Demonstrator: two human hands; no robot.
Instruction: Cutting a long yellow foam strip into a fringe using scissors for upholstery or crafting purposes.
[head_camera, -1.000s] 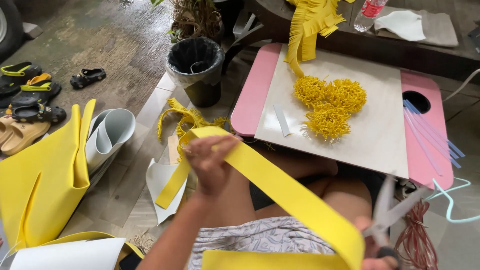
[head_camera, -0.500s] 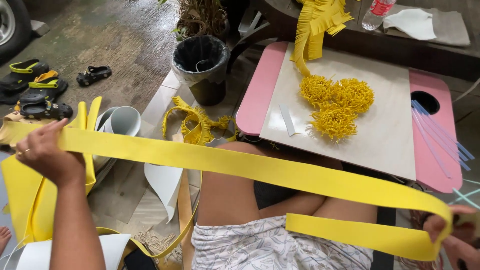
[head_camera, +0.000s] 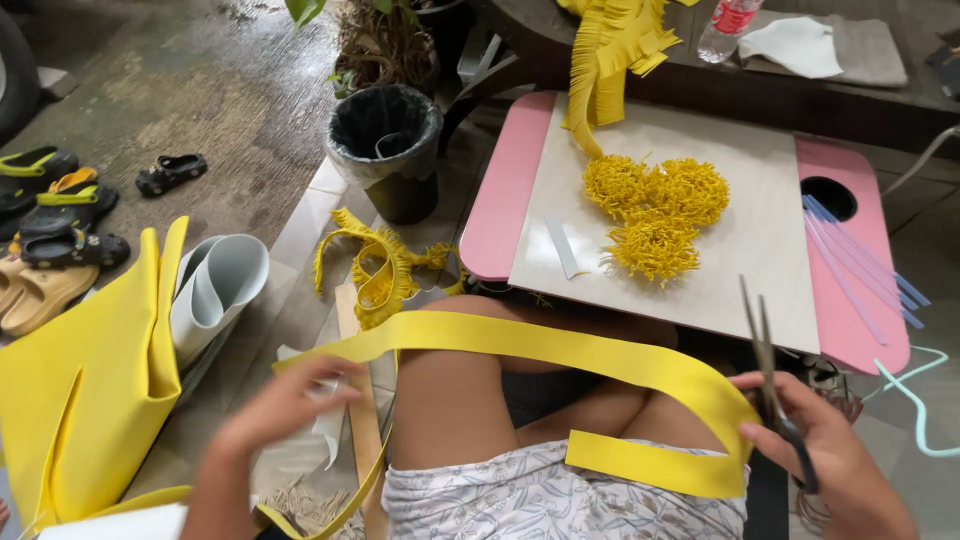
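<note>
A long yellow foam strip loops across my lap. My left hand pinches its left end, low and left of my knee. My right hand grips a pair of scissors, blades nearly closed and pointing up, and also touches the strip's fold at the right. Just ahead sits a pink lap table with a pale board carrying three yellow fringed pompoms.
A fringed yellow strip hangs over the board's far edge. A black bin stands to the left, with fringed scraps, a rolled white sheet and a big yellow foam sheet on the floor. Sandals lie far left. Pale straws rest on the table's right.
My left hand has drawn in from far left toward my knee, so the strip now sags in a loop. My right hand has come up with the scissors into view.
</note>
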